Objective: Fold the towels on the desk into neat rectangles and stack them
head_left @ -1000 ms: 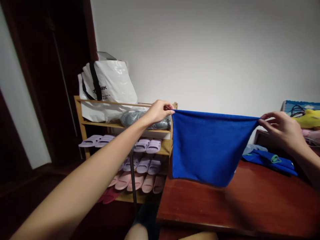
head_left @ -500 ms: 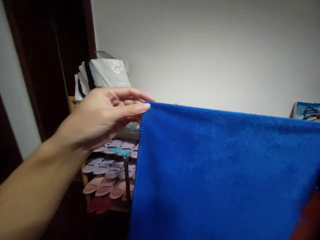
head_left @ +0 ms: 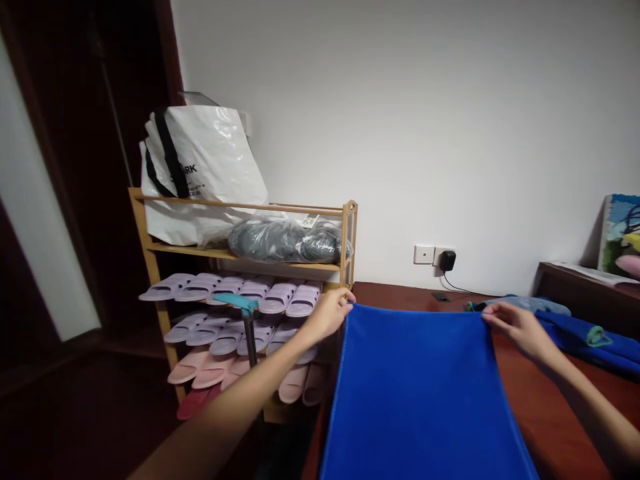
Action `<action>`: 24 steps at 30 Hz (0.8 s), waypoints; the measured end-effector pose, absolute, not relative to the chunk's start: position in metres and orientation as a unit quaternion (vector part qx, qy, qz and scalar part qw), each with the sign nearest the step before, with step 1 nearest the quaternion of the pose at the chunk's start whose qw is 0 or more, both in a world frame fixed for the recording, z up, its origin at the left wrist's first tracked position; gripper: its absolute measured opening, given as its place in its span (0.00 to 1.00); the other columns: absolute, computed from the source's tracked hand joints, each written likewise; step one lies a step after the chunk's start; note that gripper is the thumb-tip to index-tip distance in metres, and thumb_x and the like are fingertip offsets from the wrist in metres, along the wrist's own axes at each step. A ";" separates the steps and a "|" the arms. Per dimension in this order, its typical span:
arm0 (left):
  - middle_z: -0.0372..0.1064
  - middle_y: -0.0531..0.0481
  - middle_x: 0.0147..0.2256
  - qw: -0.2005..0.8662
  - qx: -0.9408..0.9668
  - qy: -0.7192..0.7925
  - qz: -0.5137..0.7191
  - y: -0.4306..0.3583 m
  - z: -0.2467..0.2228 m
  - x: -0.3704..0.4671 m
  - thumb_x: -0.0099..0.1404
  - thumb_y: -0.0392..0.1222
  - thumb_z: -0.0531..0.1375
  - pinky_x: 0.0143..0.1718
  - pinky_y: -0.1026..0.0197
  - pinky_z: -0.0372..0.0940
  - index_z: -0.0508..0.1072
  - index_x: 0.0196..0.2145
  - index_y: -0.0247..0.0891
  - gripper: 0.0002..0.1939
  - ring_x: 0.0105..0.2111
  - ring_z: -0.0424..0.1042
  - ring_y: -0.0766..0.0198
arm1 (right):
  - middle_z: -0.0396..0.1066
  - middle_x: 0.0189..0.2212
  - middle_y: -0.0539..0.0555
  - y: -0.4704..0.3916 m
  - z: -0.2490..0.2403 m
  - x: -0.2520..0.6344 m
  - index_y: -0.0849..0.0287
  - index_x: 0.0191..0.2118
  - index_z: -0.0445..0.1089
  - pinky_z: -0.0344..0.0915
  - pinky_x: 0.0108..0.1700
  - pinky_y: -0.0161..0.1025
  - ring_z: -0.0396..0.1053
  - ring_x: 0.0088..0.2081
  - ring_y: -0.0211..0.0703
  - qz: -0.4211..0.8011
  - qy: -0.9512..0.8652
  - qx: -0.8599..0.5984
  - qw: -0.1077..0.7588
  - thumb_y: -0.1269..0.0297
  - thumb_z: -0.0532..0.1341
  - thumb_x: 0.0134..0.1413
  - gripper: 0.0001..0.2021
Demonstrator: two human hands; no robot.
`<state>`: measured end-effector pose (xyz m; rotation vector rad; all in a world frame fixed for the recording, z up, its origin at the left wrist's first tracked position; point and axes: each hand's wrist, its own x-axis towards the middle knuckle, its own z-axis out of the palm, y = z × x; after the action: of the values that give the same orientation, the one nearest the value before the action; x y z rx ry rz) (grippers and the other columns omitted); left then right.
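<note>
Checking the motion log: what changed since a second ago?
Left hand and right hand came down with the blue cloth; its lower end now leaves the picture. Nothing released; both still pinch its top corners. Rack and bag stayed put.

rack [head_left: 345,240]: stood left of table [head_left: 537,408], before wall [head_left: 425,120]
bag [head_left: 215,153]: sat on rack top, left end
bundle [head_left: 270,239]: lay right of bag
slippers [head_left: 274,298]: sat on rack, below bag
pole [head_left: 249,337]: stood before rack
cloth [head_left: 420,387]: spanned left hand [head_left: 331,313] to right hand [head_left: 515,328], right of rack
plug [head_left: 447,261]: sat in socket [head_left: 437,255] on wall, behind table
pile [head_left: 620,350]: lay on table, right of cloth
</note>
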<state>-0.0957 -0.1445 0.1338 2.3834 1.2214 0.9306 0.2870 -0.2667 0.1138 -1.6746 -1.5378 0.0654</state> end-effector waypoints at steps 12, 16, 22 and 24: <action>0.65 0.33 0.51 0.030 0.865 0.467 0.181 -0.100 0.052 -0.031 0.61 0.25 0.50 0.51 0.52 0.58 0.66 0.51 0.31 0.21 0.54 0.63 0.51 | 0.71 0.40 0.64 -0.192 0.019 0.289 0.63 0.48 0.65 0.63 0.44 0.48 0.70 0.41 0.53 -0.013 -0.565 -0.764 0.313 0.49 0.47 0.52 0.26; 0.41 0.43 0.65 -0.012 0.920 0.355 0.164 -0.114 0.025 -0.001 0.69 0.40 0.45 0.62 0.51 0.40 0.51 0.63 0.36 0.26 0.64 0.38 0.56 | 0.55 0.60 0.60 -0.183 0.007 0.228 0.56 0.64 0.45 0.53 0.58 0.49 0.55 0.59 0.49 -0.022 -0.649 -0.723 0.237 0.43 0.41 0.57 0.34; 0.40 0.47 0.65 0.063 0.920 0.377 0.083 -0.098 -0.004 0.001 0.68 0.62 0.37 0.60 0.40 0.38 0.49 0.64 0.46 0.32 0.64 0.39 0.54 | 0.45 0.64 0.48 -0.182 -0.019 0.218 0.45 0.63 0.49 0.41 0.64 0.50 0.40 0.65 0.42 0.031 -0.683 -0.718 0.131 0.37 0.39 0.55 0.33; 0.41 0.47 0.65 0.065 0.913 0.395 0.085 -0.091 -0.002 -0.007 0.67 0.63 0.37 0.60 0.40 0.38 0.49 0.64 0.46 0.33 0.64 0.39 0.54 | 0.44 0.64 0.49 -0.186 -0.020 0.238 0.47 0.63 0.48 0.41 0.63 0.53 0.39 0.65 0.43 0.023 -0.657 -0.744 0.120 0.37 0.38 0.55 0.34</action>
<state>-0.0075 -0.0908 -0.0021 2.7549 1.1912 0.2568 0.2379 -0.1863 -0.0199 -2.1738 -1.9205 0.0668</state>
